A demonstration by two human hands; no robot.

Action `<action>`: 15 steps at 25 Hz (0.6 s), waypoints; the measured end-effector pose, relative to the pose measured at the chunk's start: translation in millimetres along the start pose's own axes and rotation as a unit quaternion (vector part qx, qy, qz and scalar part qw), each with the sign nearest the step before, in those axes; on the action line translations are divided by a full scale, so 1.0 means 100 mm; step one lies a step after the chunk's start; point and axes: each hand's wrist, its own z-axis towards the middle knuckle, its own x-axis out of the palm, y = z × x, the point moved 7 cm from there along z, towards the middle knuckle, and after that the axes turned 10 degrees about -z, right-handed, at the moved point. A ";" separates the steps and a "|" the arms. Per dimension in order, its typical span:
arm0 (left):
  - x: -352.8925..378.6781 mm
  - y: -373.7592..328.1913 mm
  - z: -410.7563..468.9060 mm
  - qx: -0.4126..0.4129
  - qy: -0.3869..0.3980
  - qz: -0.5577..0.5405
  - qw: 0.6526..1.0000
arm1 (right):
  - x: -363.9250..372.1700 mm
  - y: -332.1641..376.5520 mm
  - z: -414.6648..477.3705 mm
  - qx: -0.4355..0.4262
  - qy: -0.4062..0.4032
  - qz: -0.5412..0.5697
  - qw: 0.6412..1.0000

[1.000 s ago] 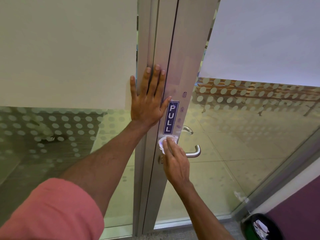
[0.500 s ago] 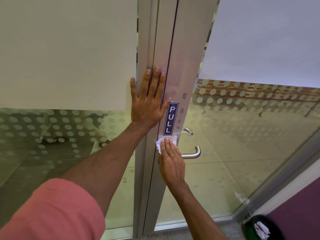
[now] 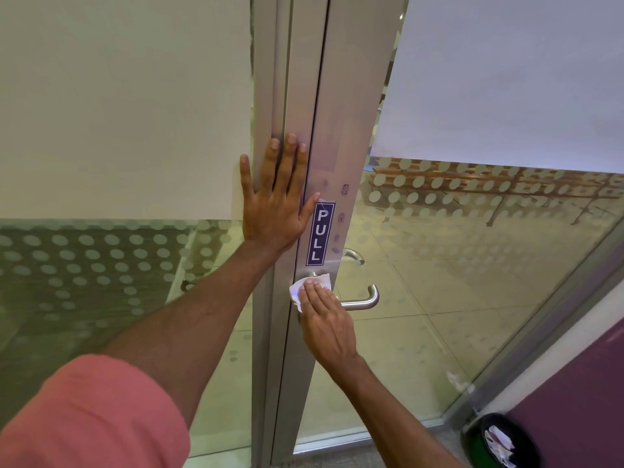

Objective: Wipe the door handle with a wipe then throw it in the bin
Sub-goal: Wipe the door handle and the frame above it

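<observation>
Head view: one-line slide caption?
Right hand presses a white wipe at the door handle base; left hand braces on the frame.

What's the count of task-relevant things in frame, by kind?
Hands: 2, the left hand flat on the door frame and the right hand pressing the wipe
Wipes: 1, the wipe at the base of the handle
Handles: 1, the handle
Bins: 1, the bin at bottom right
Signs: 1, the PULL sign
Total: 6
</observation>
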 end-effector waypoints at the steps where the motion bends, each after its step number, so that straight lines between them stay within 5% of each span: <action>1: 0.00 0.00 0.00 0.000 0.001 -0.001 1.000 | -0.01 -0.01 0.00 -0.009 0.001 -0.004 1.000; 9: 0.00 0.01 0.00 0.001 0.007 -0.003 1.000 | -0.12 -0.01 0.02 0.101 -0.014 0.027 0.994; 15: 0.01 0.03 0.01 -0.006 0.013 -0.006 1.000 | -0.11 -0.08 0.03 0.038 0.008 0.022 0.999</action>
